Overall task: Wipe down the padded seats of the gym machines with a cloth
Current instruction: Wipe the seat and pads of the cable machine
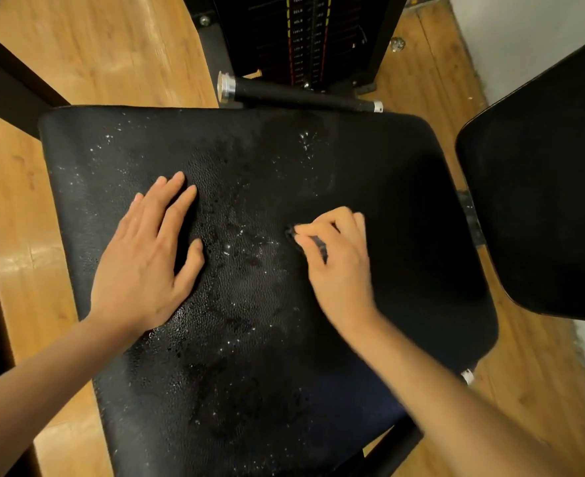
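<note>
The padded seat [370,160] fills most of the view: a broad black cushion with rounded corners, covered in pebble-grained vinyl. Its middle and left portions glisten with droplets and wet streaks, while the right portion looks matte. The left hand [146,259] lies flat on the seat's left-centre, palm down, fingers straight and slightly spread. The right hand [335,259] sits on the seat just right of centre, fingers curled and pinching a small, dark, bunched cloth [313,241] against the vinyl; most of the cloth is hidden by the fingers and blurred. Beyond the seat's far edge lies a black cylindrical handle [298,94] with a textured grip and silvery metal ends, and behind that a dark weight stack [301,32] with yellow and red markings. To the seat's right is another smooth black pad [542,187]. Pale wooden floor [95,56] surrounds the seat.
</note>
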Demonstrator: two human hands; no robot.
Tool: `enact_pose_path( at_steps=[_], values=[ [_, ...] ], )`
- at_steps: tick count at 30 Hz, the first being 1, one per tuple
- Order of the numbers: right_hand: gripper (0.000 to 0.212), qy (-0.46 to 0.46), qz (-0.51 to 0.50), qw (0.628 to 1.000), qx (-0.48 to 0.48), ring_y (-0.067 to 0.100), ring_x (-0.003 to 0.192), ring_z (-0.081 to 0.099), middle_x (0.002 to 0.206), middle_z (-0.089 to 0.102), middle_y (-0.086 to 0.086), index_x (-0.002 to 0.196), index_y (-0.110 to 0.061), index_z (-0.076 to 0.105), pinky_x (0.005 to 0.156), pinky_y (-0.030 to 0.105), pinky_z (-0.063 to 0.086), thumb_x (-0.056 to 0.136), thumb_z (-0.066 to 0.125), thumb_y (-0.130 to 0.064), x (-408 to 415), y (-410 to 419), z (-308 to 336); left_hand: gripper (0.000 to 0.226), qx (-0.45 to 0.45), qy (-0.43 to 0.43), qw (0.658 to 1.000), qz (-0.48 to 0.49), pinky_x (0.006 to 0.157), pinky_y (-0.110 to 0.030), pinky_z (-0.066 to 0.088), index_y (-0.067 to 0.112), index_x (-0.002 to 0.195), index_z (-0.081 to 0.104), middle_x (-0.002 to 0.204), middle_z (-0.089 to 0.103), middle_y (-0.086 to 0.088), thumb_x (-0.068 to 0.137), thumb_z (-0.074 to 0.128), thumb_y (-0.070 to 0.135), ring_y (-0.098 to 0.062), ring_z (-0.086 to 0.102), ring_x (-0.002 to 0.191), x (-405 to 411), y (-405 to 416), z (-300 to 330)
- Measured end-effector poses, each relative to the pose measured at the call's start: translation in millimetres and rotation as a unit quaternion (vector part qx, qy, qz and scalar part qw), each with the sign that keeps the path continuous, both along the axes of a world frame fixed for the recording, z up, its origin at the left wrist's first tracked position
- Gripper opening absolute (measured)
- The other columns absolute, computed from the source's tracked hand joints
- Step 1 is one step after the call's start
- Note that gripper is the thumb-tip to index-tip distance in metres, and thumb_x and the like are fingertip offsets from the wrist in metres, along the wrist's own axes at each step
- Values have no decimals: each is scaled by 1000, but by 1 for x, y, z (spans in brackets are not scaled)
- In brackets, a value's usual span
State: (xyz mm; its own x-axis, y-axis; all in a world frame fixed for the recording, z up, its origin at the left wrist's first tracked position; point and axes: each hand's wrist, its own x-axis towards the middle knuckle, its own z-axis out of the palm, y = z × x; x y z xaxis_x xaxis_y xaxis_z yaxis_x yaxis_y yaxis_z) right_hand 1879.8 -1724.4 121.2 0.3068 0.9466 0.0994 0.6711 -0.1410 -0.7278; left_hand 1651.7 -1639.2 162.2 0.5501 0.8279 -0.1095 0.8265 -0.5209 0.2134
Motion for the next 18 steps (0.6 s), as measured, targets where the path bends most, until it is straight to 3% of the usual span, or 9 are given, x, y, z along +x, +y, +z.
enact_pose_path(
  at_steps=[2, 5, 6, 10, 12, 14, 16, 18],
  values=[
    [8, -43, 0, 999, 11, 18, 89, 45, 91, 57, 5, 88, -12, 71, 80, 37, 42, 88, 67, -6, 42, 13, -8, 63, -3, -1, 1000, 1, 125, -45, 14, 6, 153, 32, 162, 27, -11, 98, 40, 35, -28, 20, 152, 1, -1, 0],
    [7, -20, -215, 976, -34, 20, 97, 46, 100, 55, 7, 91, -11, 70, 89, 42, 43, 90, 63, -9, 61, 35, -14, 63, -4, -4, 1000, 6, 125, -45, 14, 6, 153, 33, 162, 27, -10, 97, 42, 34, -27, 20, 153, 0, 0, -1],
    [8, -16, -235, 971, -42, 21, 95, 46, 99, 54, 7, 89, -11, 69, 88, 40, 42, 90, 62, -8, 41, 34, -11, 63, -4, -6, 1000, 7, 125, -45, 14, 6, 153, 33, 162, 28, -10, 97, 42, 34, -27, 20, 153, 0, 0, -1],
    [8, -4, 32, 999, 18, 22, 84, 46, 89, 54, 6, 87, -9, 70, 76, 38, 42, 91, 65, -6, -1, 5, -1, 63, -7, -7, 1000, 7, 125, -45, 14, 6, 153, 33, 162, 27, -9, 98, 40, 36, -27, 20, 153, 0, -1, 0],
    [7, -33, 63, 997, 38, 21, 86, 46, 90, 54, 4, 89, -10, 72, 78, 39, 43, 91, 66, -7, 38, 24, -11, 63, -9, -7, 1000, 7, 125, -45, 14, 7, 153, 33, 162, 27, -9, 98, 40, 35, -26, 19, 153, 0, -1, 0],
    [6, -44, -64, 997, 20, 15, 90, 44, 93, 50, -1, 89, -13, 70, 82, 36, 43, 90, 65, -9, 68, 50, -18, 63, -8, -7, 1000, 9, 125, -45, 15, 7, 153, 33, 162, 28, -8, 97, 41, 35, -25, 19, 153, 0, 0, -1],
    [8, -35, -224, 974, -5, 16, 90, 44, 94, 48, -1, 87, -14, 69, 84, 33, 41, 89, 63, -8, 50, 60, -17, 63, -7, -9, 1000, 10, 125, -45, 15, 7, 153, 34, 161, 28, -8, 97, 41, 35, -25, 19, 153, 1, 1, -2],
    [11, -28, -209, 978, -11, 25, 85, 46, 91, 50, 5, 82, -13, 65, 78, 35, 37, 89, 59, -8, 0, 59, -7, 63, -6, -8, 1000, 12, 125, -44, 14, 7, 153, 35, 161, 29, -8, 97, 41, 35, -25, 20, 153, 1, 1, -1]
  ],
)
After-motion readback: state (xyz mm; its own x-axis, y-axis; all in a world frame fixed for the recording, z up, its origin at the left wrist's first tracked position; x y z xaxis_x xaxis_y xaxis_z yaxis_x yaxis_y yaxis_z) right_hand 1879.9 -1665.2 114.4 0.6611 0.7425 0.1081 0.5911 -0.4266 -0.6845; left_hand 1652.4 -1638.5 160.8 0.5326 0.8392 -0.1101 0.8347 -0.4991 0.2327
